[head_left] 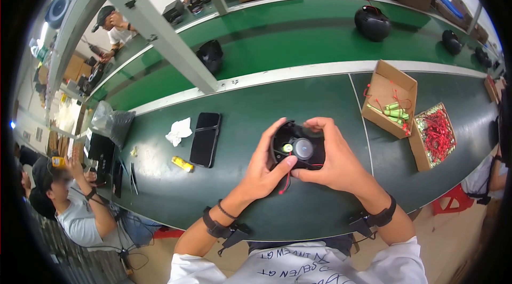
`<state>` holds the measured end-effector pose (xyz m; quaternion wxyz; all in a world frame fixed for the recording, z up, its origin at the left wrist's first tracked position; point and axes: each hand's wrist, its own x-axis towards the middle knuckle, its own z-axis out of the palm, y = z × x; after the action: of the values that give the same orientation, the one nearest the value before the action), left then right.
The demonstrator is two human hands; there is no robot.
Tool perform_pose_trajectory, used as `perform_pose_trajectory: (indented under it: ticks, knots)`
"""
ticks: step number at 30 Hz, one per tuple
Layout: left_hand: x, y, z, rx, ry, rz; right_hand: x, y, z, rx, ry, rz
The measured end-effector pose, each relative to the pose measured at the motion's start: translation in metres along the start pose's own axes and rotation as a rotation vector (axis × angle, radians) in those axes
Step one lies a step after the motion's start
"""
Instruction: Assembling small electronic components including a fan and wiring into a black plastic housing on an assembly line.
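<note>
Between my two hands, above the dark green bench, is a black rounded housing [279,154] with its hollow side facing up. Inside it sit a round grey part [304,148], which looks like a speaker magnet, and the light green end of a battery [288,148]. A red wire with a small plug [284,187] hangs over the near rim. My left hand [262,169] is closed on the left side, its thumb reaching in beside the battery. My right hand [334,161] grips the right side, with the thumb along the near rim. The fingers underneath are hidden.
Right of my hands stand a cardboard box [380,92] of green batteries and another box [421,152] with red wires. A phone [205,140], a crumpled tissue [178,131], a yellow lighter-like item [182,164] and tweezers [133,178] lie left. Beyond, black housings [372,23] rest on a green conveyor; co-workers sit around.
</note>
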<state>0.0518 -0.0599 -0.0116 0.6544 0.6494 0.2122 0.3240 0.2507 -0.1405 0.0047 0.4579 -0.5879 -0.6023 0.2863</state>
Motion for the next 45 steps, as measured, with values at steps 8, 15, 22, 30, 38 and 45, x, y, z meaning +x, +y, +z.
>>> perform_pose_trajectory:
  ticks: [8, 15, 22, 30, 38, 45]
  knots:
    - [0.007, 0.000, -0.016, 0.586, 0.285, 0.417, 0.001, -0.011, -0.003, -0.167, 0.217, -0.155]
    - [0.002, 0.001, -0.018, 0.790, 0.347, 0.549, -0.001, -0.015, 0.006, -0.148, 0.239, -0.149]
    - [-0.002, 0.004, -0.016, 0.955, 0.383, 0.731, -0.008, -0.014, 0.022, 0.266, 0.146, 0.208]
    - [-0.007, 0.009, -0.011, 1.027, 0.413, 0.848, -0.003, -0.022, 0.020, 0.772, 0.003, 0.422]
    - [0.005, 0.004, 0.008, -0.022, 0.850, 0.256, -0.020, -0.032, 0.072, -0.346, 0.190, -0.384]
    - [0.001, 0.010, -0.008, -0.470, 0.792, 0.169, -0.007, -0.055, 0.074, -0.230, -0.040, -0.439]
